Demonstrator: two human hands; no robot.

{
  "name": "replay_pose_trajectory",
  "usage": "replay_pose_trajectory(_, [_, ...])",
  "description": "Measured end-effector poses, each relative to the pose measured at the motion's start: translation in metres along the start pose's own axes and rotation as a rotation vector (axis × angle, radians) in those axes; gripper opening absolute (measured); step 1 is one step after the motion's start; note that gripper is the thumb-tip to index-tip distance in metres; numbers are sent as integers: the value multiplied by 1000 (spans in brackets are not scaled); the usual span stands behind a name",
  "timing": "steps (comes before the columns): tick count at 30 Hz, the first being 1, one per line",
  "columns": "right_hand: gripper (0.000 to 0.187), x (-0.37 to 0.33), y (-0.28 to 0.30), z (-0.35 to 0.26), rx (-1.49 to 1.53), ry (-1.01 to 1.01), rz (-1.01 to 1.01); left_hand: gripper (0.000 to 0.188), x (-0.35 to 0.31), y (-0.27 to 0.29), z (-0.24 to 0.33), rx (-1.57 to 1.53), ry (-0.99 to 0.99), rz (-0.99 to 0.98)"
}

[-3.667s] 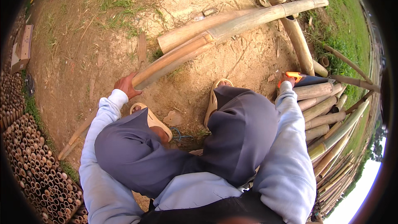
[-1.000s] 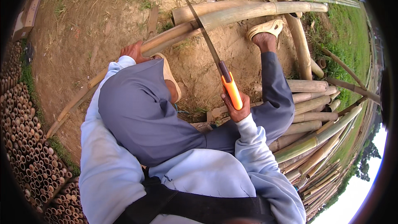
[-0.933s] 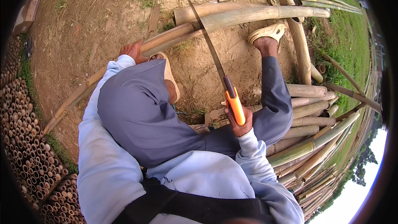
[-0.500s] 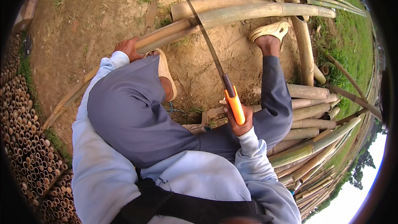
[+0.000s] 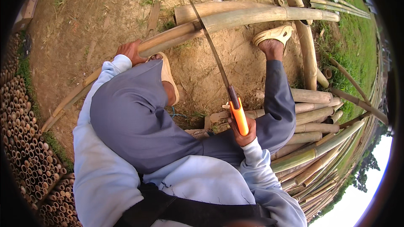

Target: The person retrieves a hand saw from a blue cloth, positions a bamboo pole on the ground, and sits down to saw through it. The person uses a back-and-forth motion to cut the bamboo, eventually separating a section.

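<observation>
A hand saw (image 5: pixel 218 62) with an orange and dark handle is gripped in my right hand (image 5: pixel 247 131), near my right thigh. Its long, narrow blade points away from me and crosses a long bamboo pole (image 5: pixel 248 18). At the crossing, the pole changes from its full round to a narrower, split-looking stretch toward the left. My left hand (image 5: pixel 131 52) is wrapped round that left stretch, beside my left foot. Under the pole's far side lies a thicker bamboo piece (image 5: pixel 189 13).
An upright bamboo post (image 5: pixel 307 50) stands under the pole's right part. Cut bamboo lengths (image 5: pixel 313 96) lie in a heap at right. Stacked bamboo tubes (image 5: pixel 29 143) fill the left side. My sandalled feet rest on bare soil, either side of the saw; grass (image 5: pixel 351 42) grows at right.
The saw and my right hand have drawn back slightly toward me, so the blade tip sits nearer the pole. My left hand keeps its hold on the bamboo pole.
</observation>
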State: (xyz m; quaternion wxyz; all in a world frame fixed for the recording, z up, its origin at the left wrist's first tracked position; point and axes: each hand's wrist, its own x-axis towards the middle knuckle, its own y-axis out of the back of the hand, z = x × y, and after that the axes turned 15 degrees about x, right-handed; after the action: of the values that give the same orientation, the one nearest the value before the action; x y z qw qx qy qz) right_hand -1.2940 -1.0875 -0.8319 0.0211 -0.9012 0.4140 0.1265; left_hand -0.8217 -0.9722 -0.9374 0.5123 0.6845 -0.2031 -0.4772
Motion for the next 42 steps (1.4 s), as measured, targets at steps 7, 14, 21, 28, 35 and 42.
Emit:
replay_pose_trajectory(7, [32,94,-31,26,69,29,-82,63,-5,9,5,-13,21,9])
replay_pose_trajectory(14, [23,6,-1,2,43,12,39,64,-1,6,2,-12,-9,-33])
replay_pose_trajectory(21, [32,91,-19,41,54,3,-68,67,-3,3,3,0,14,10])
replay_pose_trajectory(28, [13,12,5,-7,25,39,-30,68,1,-1,-1,-20,-7,-9])
replay_pose_trajectory(35, [24,99,-19,37,2,54,-87,71,-1,5,-2,-36,-32,-3])
replay_pose_trajectory(42, [26,94,-16,31,153,-70,-91,70,-2,23,-20,-72,43,58])
